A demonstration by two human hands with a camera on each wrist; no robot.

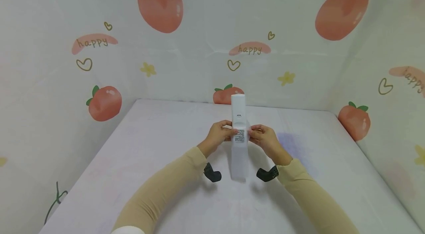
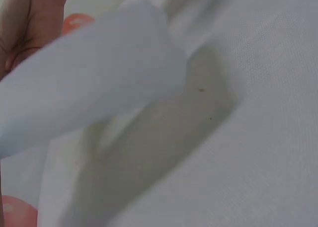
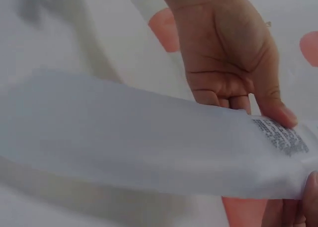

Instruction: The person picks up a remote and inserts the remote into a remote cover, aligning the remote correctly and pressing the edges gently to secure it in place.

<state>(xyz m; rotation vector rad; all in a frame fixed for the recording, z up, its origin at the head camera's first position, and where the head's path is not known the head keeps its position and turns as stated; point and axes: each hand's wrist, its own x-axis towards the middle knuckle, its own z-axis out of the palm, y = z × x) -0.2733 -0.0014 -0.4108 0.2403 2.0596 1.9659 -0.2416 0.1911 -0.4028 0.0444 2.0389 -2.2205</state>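
Observation:
Between both hands is a long, narrow white plastic device point(image 1: 239, 160), held upright in the head view. A small dark port point(image 1: 239, 116) sits on its upper part, with a printed black-and-white label point(image 1: 239, 136) below. My left hand point(image 1: 216, 135) grips its left side, the thumb lying at the label's edge. On the opposite side my right hand point(image 1: 266, 141) pinches it at about the same height. The device's smooth lower end point(image 2: 124, 63) fills much of the left wrist view, its shadow falling on the cloth. What kind of device it is, I cannot tell.
A white cloth-covered table point(image 1: 159, 130) lies under the hands. Behind it hangs a white curtain point(image 1: 199, 23) printed with peaches and "happy". Black wrist-worn pieces point(image 1: 212, 173) jut out below both sleeves. A thin green cord point(image 1: 57, 199) shows past the left table edge.

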